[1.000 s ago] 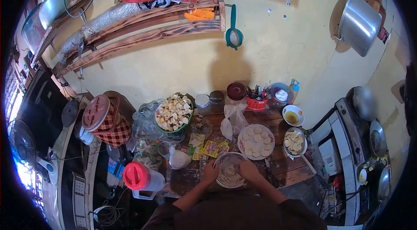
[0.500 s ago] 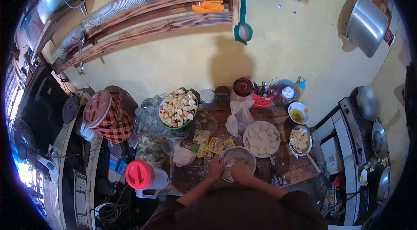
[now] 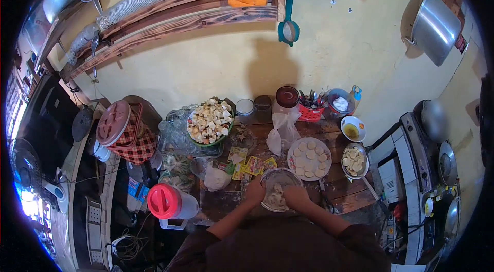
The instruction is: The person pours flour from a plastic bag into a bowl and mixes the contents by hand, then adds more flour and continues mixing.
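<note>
A round metal bowl (image 3: 282, 173) sits near the table's front edge with pale, floury dough (image 3: 276, 198) in it. My left hand (image 3: 255, 191) is closed on the bowl's left rim. Over the right side of the bowl, my right hand (image 3: 296, 197) is curled beside the dough; its fingertips are too small to make out. Just behind the bowl stands a white plate (image 3: 296, 149) carrying several flat dough rounds.
To the right are a pan of pale pieces (image 3: 366, 165) and a bowl of yellow liquid (image 3: 362, 122). Leftward lie yellow sachets (image 3: 254, 165), a white bag (image 3: 216, 179), a red-lidded jug (image 3: 189, 205) and a heaped basin (image 3: 226, 141). A shelf (image 3: 221, 16) hangs above.
My right hand has drawn back to the right, from the bowl's middle to its right side, uncovering more dough. My left hand stays at the left rim. The view has shifted slightly.
</note>
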`<act>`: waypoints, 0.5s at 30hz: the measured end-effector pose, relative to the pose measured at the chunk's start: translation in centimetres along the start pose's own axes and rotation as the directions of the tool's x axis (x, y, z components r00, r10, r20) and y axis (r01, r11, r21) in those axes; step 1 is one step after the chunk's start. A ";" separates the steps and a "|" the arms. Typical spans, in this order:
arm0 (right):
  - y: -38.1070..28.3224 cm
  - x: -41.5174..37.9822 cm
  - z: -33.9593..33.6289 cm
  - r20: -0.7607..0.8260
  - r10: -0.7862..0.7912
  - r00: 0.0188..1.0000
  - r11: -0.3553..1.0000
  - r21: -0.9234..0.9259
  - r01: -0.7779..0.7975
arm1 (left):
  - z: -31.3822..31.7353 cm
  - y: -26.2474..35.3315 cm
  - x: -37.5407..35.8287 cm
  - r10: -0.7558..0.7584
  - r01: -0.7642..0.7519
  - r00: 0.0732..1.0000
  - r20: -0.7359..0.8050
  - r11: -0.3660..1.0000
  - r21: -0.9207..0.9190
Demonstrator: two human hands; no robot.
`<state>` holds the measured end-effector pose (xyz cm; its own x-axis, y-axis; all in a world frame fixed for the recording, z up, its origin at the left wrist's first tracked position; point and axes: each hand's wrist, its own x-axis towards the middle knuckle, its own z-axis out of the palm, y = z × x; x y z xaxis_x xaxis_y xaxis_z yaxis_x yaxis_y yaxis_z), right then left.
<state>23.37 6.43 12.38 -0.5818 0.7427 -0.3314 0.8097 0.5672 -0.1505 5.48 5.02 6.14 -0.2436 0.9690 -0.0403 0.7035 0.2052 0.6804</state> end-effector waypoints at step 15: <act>2.1 1.7 -1.5 -0.253 0.252 0.934 0.968 0.074 -0.241 | 0.1 -0.2 0.2 -0.037 0.039 0.996 0.080 0.999 -0.022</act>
<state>23.94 9.43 12.88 -0.3587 0.9268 -0.1114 0.9295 0.3436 -0.1343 5.33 5.14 5.90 -0.2154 0.9686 -0.1243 0.6786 0.2400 0.6942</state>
